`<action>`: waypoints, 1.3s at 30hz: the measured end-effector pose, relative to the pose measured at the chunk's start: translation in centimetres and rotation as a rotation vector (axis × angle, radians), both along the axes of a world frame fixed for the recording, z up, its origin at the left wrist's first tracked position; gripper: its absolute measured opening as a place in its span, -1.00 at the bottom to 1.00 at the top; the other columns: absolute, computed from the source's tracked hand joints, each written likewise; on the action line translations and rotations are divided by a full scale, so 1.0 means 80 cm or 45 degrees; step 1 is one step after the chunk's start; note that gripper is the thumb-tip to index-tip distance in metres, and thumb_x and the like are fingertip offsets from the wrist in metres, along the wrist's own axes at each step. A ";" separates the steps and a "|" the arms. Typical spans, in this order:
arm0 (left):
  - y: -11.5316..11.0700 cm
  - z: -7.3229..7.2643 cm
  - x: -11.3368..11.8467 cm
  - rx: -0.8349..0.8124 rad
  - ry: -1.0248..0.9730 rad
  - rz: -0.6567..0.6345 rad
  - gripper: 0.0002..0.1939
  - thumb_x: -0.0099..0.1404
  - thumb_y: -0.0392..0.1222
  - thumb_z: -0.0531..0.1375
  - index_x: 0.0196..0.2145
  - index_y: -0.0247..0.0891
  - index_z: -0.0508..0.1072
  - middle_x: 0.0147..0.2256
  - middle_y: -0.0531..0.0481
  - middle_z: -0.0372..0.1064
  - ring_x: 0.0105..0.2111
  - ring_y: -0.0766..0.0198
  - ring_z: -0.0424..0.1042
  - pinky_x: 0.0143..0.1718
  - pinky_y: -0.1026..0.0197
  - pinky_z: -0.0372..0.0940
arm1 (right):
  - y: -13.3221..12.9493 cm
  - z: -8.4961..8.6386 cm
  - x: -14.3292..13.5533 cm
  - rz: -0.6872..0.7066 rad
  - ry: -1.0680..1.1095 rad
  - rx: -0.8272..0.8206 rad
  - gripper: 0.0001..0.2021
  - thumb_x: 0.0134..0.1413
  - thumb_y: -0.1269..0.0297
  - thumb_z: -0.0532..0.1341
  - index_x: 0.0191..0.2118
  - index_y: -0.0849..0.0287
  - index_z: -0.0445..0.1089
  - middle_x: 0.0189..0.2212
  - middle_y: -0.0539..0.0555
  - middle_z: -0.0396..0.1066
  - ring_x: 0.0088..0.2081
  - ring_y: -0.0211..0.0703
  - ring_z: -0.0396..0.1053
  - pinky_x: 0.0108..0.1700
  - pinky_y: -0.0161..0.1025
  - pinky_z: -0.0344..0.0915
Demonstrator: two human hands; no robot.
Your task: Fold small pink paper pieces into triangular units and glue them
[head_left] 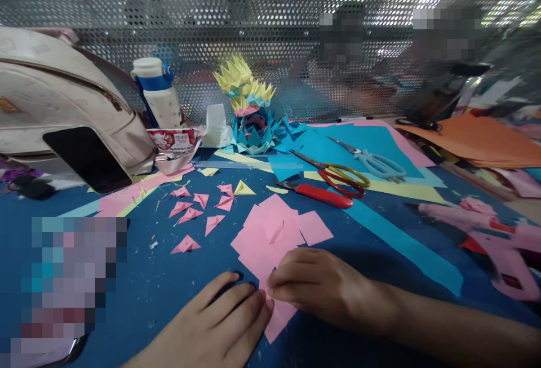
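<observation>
Low in the head view, my two hands meet over a piece of pink paper on the dark blue table. My right hand is closed, its fingers pinching the paper's edge. My left hand comes in from below with curved fingers, its fingertips at the same paper and its thumb hidden. Just beyond lies an overlapping spread of pink paper squares, with a single folded bit on top. Several small folded pink triangles are scattered to the left of it, near one yellow triangle.
Behind stand a yellow and blue folded-paper model and a white bottle. Red-handled pliers, scissors and blue-handled scissors lie beyond the squares. A pink glue gun is at right; a dark phone leans at left.
</observation>
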State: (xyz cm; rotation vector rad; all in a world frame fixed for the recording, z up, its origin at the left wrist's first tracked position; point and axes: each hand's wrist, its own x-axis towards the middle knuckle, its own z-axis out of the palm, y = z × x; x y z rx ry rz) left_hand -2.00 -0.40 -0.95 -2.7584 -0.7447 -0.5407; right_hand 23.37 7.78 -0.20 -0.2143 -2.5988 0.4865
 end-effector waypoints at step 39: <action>-0.001 0.007 0.008 -0.154 -0.114 0.068 -0.47 0.63 -0.24 -0.28 0.10 -0.37 0.45 -0.11 -0.14 0.48 -0.16 0.14 0.40 0.03 0.09 0.26 | 0.010 0.010 0.004 -0.007 -0.177 0.178 -0.80 0.43 0.28 0.08 0.03 0.13 0.39 -0.13 0.04 0.51 -0.17 -0.16 0.36 -0.10 -0.19 0.25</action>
